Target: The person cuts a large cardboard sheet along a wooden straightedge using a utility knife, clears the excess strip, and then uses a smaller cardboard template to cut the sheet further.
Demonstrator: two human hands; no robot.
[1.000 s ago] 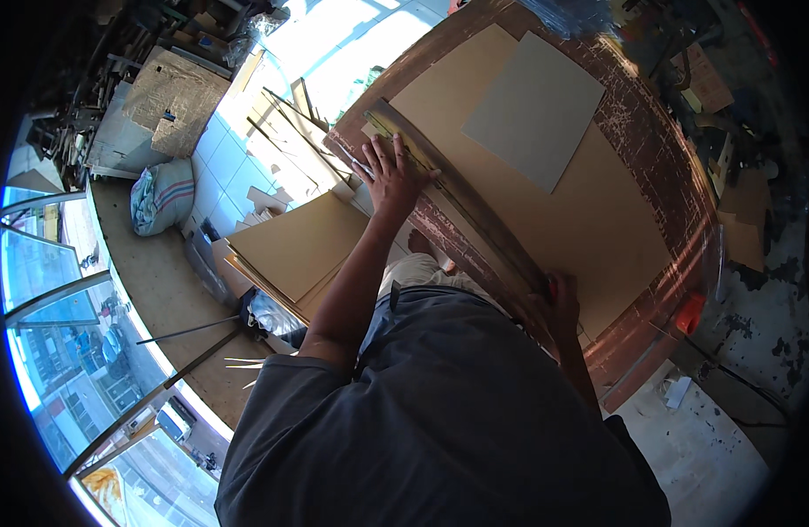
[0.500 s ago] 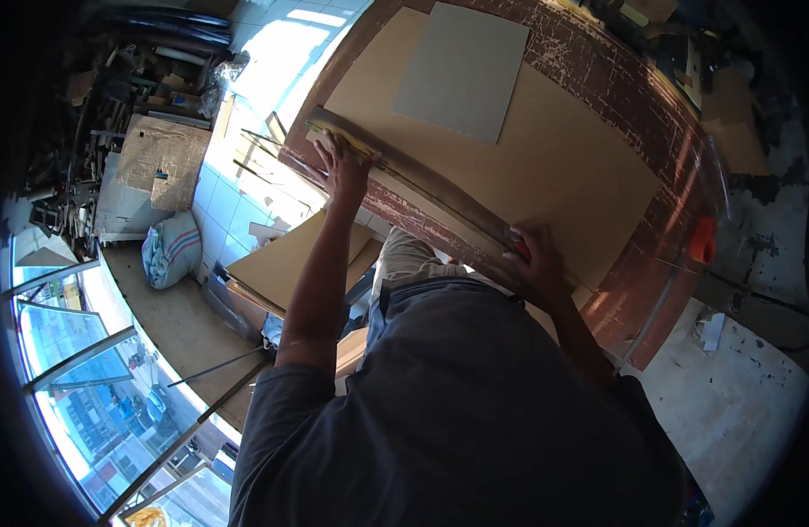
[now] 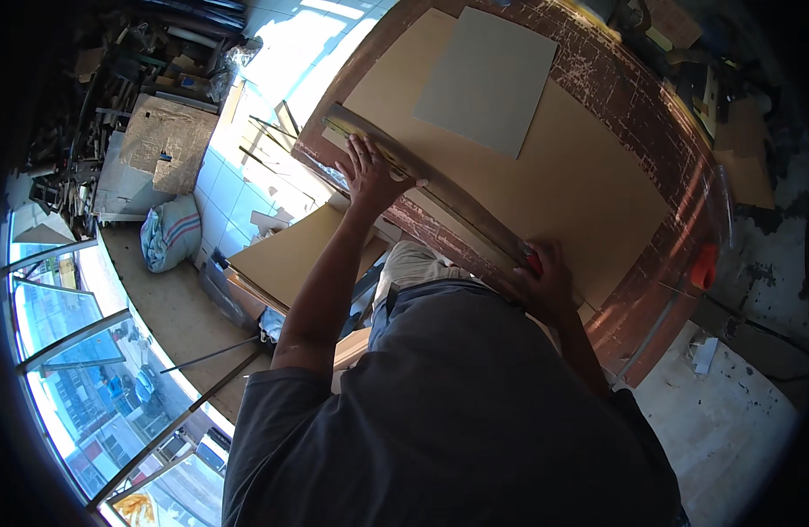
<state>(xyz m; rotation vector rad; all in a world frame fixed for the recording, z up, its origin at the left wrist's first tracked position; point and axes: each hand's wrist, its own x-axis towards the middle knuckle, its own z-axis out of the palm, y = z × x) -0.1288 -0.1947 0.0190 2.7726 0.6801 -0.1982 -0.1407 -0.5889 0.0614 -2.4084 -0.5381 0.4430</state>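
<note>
A large brown board (image 3: 589, 189) lies on the worn reddish table (image 3: 637, 114). Along its near edge runs a long, dark, straight bar (image 3: 461, 198), slanting from far left to near right. My left hand (image 3: 373, 176) presses flat on the bar near its far-left end, fingers spread and thumb stretched along it. At the bar's near-right end, my right hand (image 3: 549, 285) is closed around a small red tool (image 3: 533, 263); its working end is hidden. A grey rectangular sheet (image 3: 488, 83) rests on the board beyond the bar.
Brown sheets (image 3: 286, 246) are stacked low at left, beside my left forearm. An orange-red object (image 3: 704, 266) sits at the table's right edge. A stuffed sack (image 3: 171, 241) and a scrap pile (image 3: 88, 132) stand at far left, a glazed window frame (image 3: 75, 360) at lower left.
The view has shifted slightly, moving the table rightward in the picture. My left hand has shifted a little along the bar, its thumb spread wider. My right hand keeps the red tool near the bar's end.
</note>
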